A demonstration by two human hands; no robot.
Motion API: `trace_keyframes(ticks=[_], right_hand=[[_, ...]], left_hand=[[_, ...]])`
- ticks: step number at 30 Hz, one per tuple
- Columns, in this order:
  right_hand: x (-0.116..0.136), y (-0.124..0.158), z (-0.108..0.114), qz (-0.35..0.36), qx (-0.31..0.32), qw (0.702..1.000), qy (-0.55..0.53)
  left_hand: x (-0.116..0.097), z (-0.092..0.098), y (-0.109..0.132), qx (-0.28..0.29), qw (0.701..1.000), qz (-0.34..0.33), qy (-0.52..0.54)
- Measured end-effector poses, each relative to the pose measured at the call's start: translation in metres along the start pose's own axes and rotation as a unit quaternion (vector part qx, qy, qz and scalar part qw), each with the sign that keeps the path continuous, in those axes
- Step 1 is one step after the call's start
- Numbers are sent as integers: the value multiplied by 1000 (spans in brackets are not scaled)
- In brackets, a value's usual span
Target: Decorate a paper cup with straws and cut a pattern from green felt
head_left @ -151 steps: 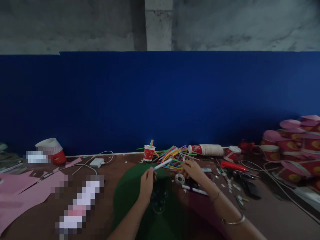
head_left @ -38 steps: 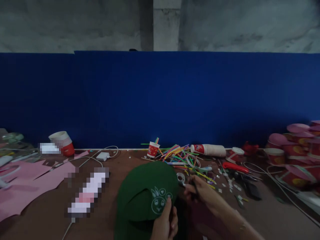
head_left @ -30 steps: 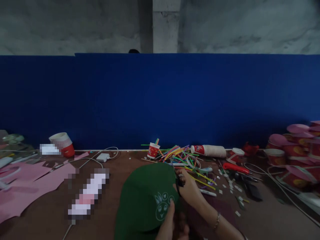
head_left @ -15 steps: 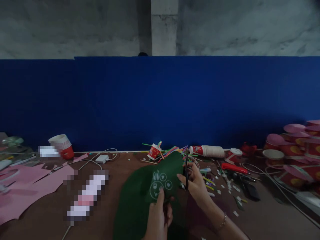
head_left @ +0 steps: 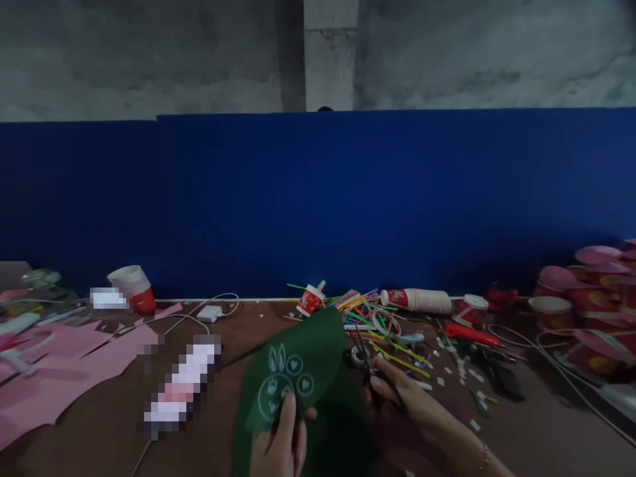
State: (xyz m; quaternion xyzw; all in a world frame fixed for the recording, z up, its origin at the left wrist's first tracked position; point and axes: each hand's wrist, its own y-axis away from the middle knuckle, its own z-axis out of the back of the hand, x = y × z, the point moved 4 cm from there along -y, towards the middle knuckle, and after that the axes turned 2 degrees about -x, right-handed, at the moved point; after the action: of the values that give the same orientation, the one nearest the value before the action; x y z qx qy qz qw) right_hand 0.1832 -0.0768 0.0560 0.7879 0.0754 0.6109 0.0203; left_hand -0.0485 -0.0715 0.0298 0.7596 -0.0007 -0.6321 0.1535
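Observation:
My left hand (head_left: pixel 284 434) pinches a dark green sheet (head_left: pixel 322 358), its thumb lying over a white-line drawing of a rabbit face with two small heart circles. The sheet tapers to a raised corner at the top, and its lower part spreads under my hands. Just right of the sheet, my right hand (head_left: pixel 392 391) holds black-handled scissors (head_left: pixel 366 361). Their blades point up and to the left and stand a little apart, clear of the sheet's edge. Some of the right fingers are hidden behind the handles.
Colourful thin strips (head_left: pixel 360 301) lie behind the sheet, beside a lying stack of paper cups (head_left: pixel 417 300). Paper scraps and a red-handled tool (head_left: pixel 472 333) are on the right, near piled red cups (head_left: pixel 596 298). Pink paper (head_left: pixel 94 371) and a white charger (head_left: pixel 209 313) are left.
The green sheet and my left hand have moved left and down. The scissors have come away from the sheet's edge, tilted to the left, and their blades now show apart.

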Motion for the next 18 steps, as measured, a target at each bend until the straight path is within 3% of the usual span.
trace_keyframes(ticks=[3, 6, 11, 18], right_hand=[[3, -1, -18, 37, 76, 996, 21], [-13, -15, -30, 34, 88, 995, 36], [-41, -41, -37, 8, 59, 989, 133], [-51, -40, -47, 20, 42, 994, 103]], left_hand=[[-25, -41, -17, 17, 999, -49, 8], [-30, -70, -36, 33, 995, -90, 29], [0, -70, -55, 51, 997, -60, -5], [12, -66, -50, 59, 997, -36, -37]])
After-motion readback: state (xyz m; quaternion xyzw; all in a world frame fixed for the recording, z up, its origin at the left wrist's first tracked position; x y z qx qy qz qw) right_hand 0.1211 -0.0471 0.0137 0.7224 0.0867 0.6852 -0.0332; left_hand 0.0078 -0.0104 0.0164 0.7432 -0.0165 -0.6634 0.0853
